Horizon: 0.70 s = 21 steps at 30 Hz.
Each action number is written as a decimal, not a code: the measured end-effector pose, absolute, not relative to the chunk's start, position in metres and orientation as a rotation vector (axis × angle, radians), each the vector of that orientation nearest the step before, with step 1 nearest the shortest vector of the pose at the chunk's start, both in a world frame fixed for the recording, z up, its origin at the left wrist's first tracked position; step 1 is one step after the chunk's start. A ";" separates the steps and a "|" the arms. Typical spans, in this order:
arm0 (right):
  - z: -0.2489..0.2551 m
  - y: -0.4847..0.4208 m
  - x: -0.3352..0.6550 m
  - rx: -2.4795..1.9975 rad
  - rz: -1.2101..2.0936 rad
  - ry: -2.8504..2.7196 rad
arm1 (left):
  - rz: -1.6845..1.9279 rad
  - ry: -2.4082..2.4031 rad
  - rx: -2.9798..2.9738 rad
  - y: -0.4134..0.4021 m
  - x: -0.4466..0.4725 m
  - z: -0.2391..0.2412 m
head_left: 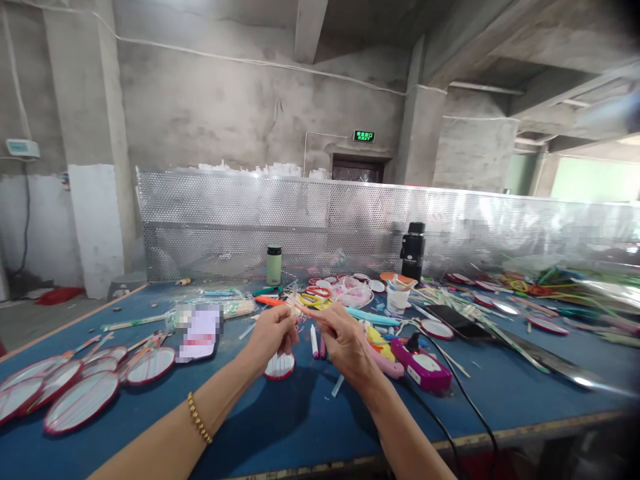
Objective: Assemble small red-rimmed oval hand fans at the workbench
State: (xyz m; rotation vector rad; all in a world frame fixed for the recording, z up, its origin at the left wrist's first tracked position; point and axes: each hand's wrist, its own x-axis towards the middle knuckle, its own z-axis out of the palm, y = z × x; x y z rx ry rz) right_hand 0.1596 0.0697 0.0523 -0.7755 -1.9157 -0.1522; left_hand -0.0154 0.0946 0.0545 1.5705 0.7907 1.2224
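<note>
My left hand [274, 335] is above the table with its fingers curled in a pinch near a small pale piece [295, 305]. Opposite it, my right hand [341, 339] has thumb and index finger drawn together, with a thin orange strip [304, 310] at the fingertips. What exactly each hand grips is too small to make out. Beneath my left hand lies a round white disc with a red rim [280, 367]. Between the hands, a white marker pen [314, 341] rests on the blue table [295, 433]. A pink tool [384, 361] lies partly behind my right hand.
Red-rimmed discs [83, 402] overlap at left, beside a lit phone [201, 333]. A purple box [421, 365] with black cables sits at right. Farther back stand a green tumbler [273, 265], a white cup [399, 298] and a black flask [413, 253], before a perforated metal panel [225, 213].
</note>
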 end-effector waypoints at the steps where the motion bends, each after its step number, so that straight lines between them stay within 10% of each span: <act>1: 0.052 0.070 0.159 -0.771 -0.148 -1.933 | 1.226 0.796 1.571 0.095 -0.016 0.054; 21: 0.046 0.081 0.159 -0.887 -0.084 -1.841 | 1.225 0.771 1.627 0.099 -0.017 0.053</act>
